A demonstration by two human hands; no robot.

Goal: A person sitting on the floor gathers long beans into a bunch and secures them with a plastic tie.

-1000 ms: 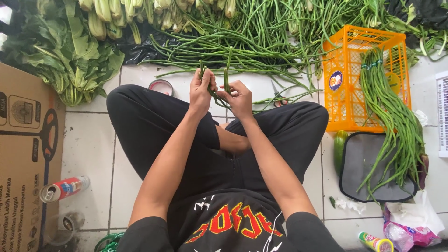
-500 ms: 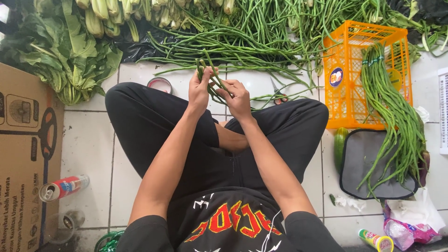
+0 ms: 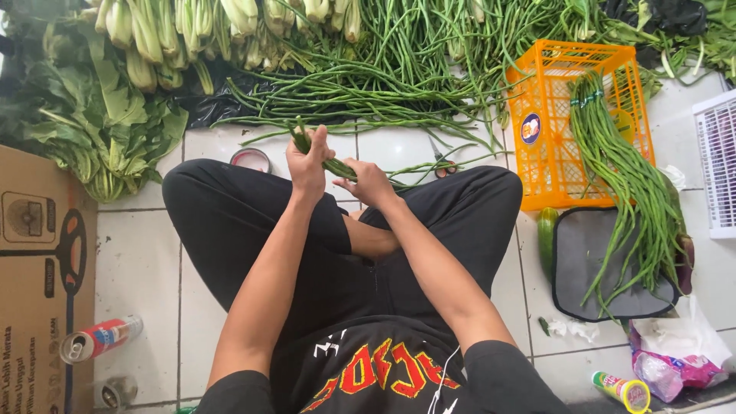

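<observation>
I sit cross-legged on a white tiled floor in black trousers. My left hand (image 3: 308, 162) grips one end of a small bunch of long green beans (image 3: 337, 167), with the bean tips sticking up past my fingers. My right hand (image 3: 368, 182) is closed around the same bunch a little further along. The rest of the bunch trails to the right over my knee. A large pile of loose long beans (image 3: 360, 92) lies on the floor just beyond my hands.
Leafy greens (image 3: 92, 123) and pale-stemmed greens (image 3: 192, 31) lie at the far left. An orange crate (image 3: 548, 153) holds a tied bean bundle (image 3: 629, 169) draped over a dark tray (image 3: 590, 268). A cardboard box (image 3: 38, 268), a can (image 3: 100, 339) and a tape roll (image 3: 251, 159) sit left.
Both hands have shifted left and the bean bunch has tilted from upright to slanting right. My left hand now sits higher on the bunch.
</observation>
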